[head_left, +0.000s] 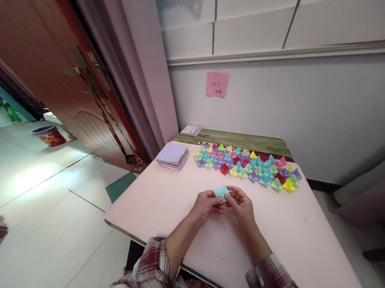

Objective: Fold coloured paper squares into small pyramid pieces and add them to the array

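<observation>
A small light-blue piece of folded paper (221, 193) is held up between both hands, above the pink tabletop (169, 196). My left hand (209, 204) pinches its left side, thumb in front and fingers behind. At its right side my right hand (240, 201) grips it, with the thumb on the lower right corner. Beyond the hands, rows of many-coloured folded paper pieces (252, 176) stand close together. To their left lies a stack of square paper sheets (173, 155), lilac on top.
A small printed packet (191, 130) rests at the table's back left corner. Behind the table is a wall with a pink note (217, 84). A wooden door (79, 81) and a red bin (52, 136) are off to the left.
</observation>
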Demonstrator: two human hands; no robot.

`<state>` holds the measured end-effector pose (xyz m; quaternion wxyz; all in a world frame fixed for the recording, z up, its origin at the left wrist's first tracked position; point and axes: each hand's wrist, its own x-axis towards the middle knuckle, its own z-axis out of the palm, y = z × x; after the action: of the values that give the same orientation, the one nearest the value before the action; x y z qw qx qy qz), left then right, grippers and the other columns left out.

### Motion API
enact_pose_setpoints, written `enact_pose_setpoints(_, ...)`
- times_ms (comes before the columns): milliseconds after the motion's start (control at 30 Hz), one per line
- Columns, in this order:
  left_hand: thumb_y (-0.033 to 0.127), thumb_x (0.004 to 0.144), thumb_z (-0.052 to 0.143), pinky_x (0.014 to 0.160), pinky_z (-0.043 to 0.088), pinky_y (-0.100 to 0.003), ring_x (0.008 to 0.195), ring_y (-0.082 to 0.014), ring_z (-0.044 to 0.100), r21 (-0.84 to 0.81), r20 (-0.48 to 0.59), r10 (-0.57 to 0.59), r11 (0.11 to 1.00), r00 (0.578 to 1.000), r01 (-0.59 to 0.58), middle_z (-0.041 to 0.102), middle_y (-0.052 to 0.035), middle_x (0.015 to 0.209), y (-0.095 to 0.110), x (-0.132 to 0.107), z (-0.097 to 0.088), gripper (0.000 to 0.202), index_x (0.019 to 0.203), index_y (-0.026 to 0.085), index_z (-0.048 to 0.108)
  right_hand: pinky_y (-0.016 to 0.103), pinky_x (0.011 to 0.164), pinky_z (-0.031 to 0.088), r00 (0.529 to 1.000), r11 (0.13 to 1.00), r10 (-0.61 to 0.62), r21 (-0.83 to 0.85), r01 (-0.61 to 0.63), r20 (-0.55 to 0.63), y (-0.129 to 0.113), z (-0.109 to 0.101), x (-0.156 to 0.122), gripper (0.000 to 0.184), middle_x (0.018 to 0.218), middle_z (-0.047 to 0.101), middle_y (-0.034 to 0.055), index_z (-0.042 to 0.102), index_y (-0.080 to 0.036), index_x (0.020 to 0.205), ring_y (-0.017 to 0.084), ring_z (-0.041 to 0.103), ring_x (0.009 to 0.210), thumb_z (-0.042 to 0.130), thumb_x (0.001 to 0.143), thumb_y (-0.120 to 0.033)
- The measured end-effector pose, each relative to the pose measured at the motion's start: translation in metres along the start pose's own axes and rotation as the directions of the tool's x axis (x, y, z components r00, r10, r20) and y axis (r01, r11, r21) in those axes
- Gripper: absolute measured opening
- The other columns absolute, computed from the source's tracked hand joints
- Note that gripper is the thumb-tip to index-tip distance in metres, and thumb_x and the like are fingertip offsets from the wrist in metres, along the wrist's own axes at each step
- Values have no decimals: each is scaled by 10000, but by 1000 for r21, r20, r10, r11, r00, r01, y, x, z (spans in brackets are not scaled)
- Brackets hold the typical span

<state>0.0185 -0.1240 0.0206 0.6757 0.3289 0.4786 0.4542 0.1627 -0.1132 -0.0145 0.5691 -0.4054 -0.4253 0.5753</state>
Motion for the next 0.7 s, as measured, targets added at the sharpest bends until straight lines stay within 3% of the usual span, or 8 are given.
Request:
enact_pose_setpoints(167, 322, 608, 833, 527, 522, -246, 543, -122, 612, 33, -10, 21, 999, 1000, -21, 696, -69, 703, 1, -1, 1, 379, 870, 96, 677, 258, 575, 528, 1000, 998, -10, -66, 10, 0, -3, 1, -2, 467, 919, 647, 8, 662, -225, 1137, 99, 598, 595, 776, 713, -383)
enact_pose_setpoints(433, 340, 588, 850, 516, 532, -240, 536, -123, 622, 58, 66, 29, 998, 997, -33, 697, -66, 724, 4, -4, 2, 406, 857, 108, 655, 267, 551, 527, 999, 995, -36, -96, 37, 15, -5, 1, -4, 465, 732, 631, -29, 671, -228, 1137, 103, 546, 537, 778, 703, -357)
enact_pose_setpoints(700, 392, 670, 775, 470, 519, -230, 496, -113, 602, 71, 26, 27, 997, 999, -28, 668, -55, 676, 3, -3, 3, 339, 797, 97, 668, 240, 532, 485, 999, 994, -31, -103, 32, 14, -3, 0, -3, 371, 602, 610, -52, 655, -220, 995, 120, 570, 533, 798, 682, -358)
